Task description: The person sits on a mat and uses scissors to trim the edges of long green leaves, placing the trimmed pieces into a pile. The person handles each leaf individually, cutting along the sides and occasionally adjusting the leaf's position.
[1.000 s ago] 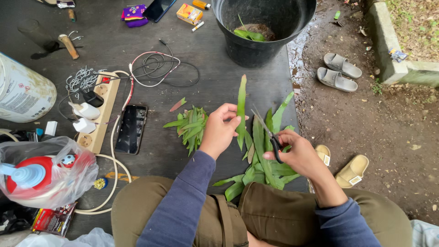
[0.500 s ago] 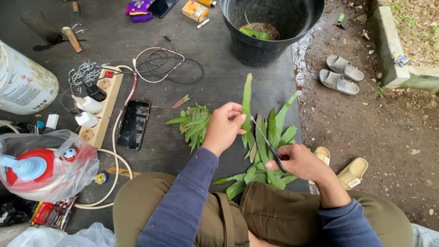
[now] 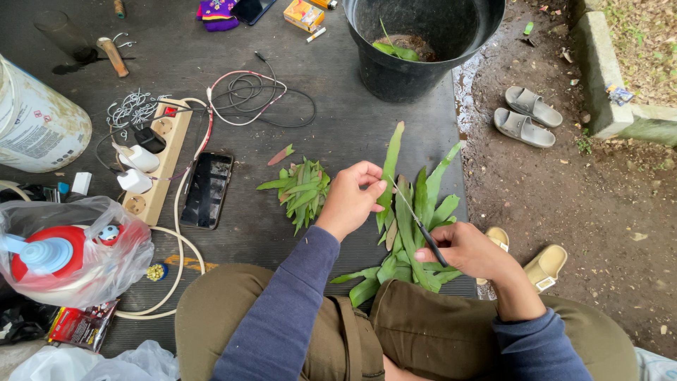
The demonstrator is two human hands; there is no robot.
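My left hand (image 3: 349, 200) pinches a long green leaf (image 3: 390, 159) of a leafy plant stem bunch (image 3: 416, 233) that lies on the dark mat before my knees. My right hand (image 3: 465, 250) grips a thin black-handled blade or scissors (image 3: 423, 229), its tip resting against the leaf next to my left fingers. A small pile of cut green leaf pieces (image 3: 300, 192) lies just left of my left hand.
A black bucket (image 3: 423, 42) with leaves stands ahead. To the left lie a phone (image 3: 206, 189), a power strip (image 3: 151, 159) with chargers, coiled cables (image 3: 257, 95) and a white drum (image 3: 35, 120). Sandals (image 3: 525, 116) rest on the dirt at right, a bagged red item (image 3: 63, 250) at lower left.
My left hand has shifted slightly along the leaf and my right hand has brought the blade closer to it. The pile and the rest stay put.
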